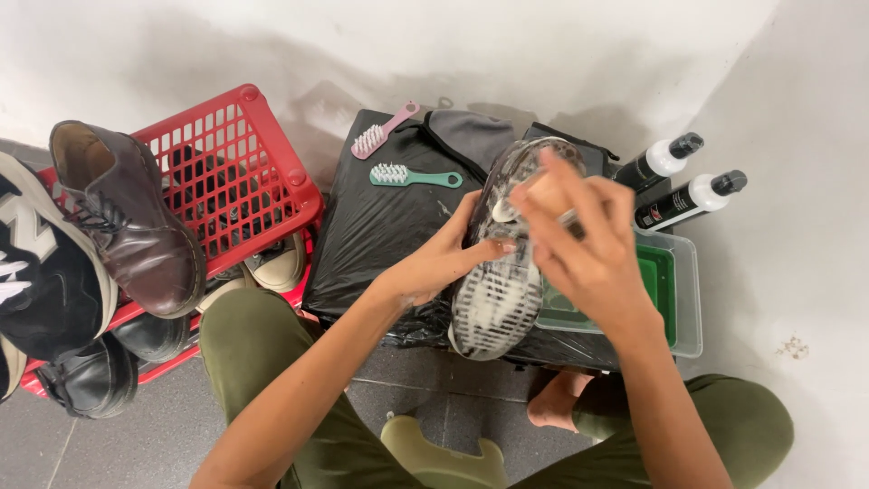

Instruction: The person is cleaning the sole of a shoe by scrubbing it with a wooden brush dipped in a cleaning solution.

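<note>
This looks like a small shoe-cleaning corner, set up low on a floor (109, 444) of grey tiles against a plain white wall (507, 45). A red plastic basket (237, 158) is stacked with worn shoes, among them a brown leather shoe (127, 217) and a black sneaker (41, 272). Two cleaning brushes (412, 177) lie on a block wrapped in black plastic (380, 226), beside two spray bottles (688, 195) and a clear tub (683, 290) holding a green tray.
</note>
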